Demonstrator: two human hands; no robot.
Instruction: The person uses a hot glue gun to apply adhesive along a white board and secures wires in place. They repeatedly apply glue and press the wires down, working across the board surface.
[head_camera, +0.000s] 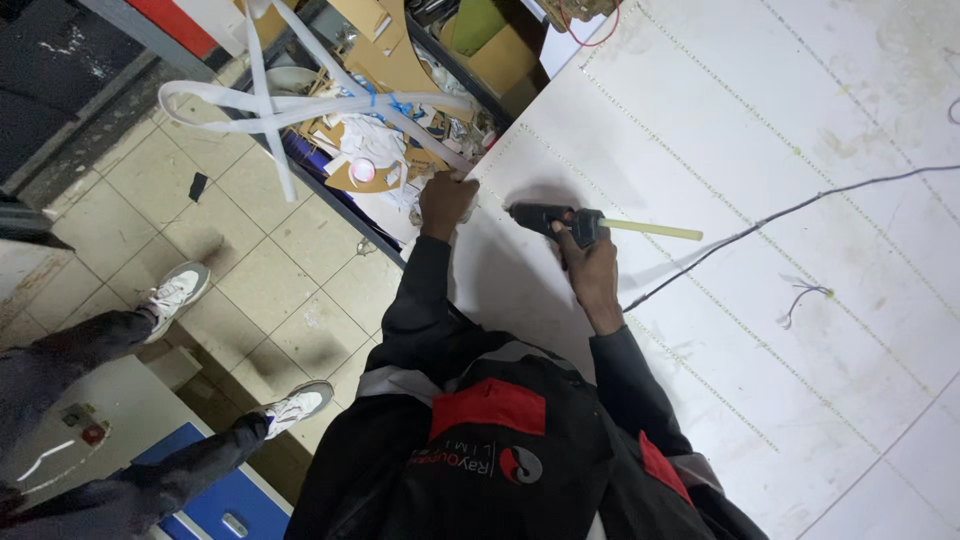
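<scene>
Gripping glue gun (548, 216) in right hand (590, 262); left hand (446, 197) pressing white board (760, 120) edge.

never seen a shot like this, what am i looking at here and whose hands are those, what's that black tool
There is no machine here. This is one picture from a camera worn on a person's head, looking down over their dark jacket at their own two bare hands. The right hand grips a black glue gun with a pale glue stick poking out of its back; its cord trails away across a big white board lined with dotted rows. The left hand presses on the board's edge. Beyond that edge is a tiled floor, a bin of cardboard scraps and loose white strips. The legs and white shoes at the left belong to another person standing nearby.
</scene>
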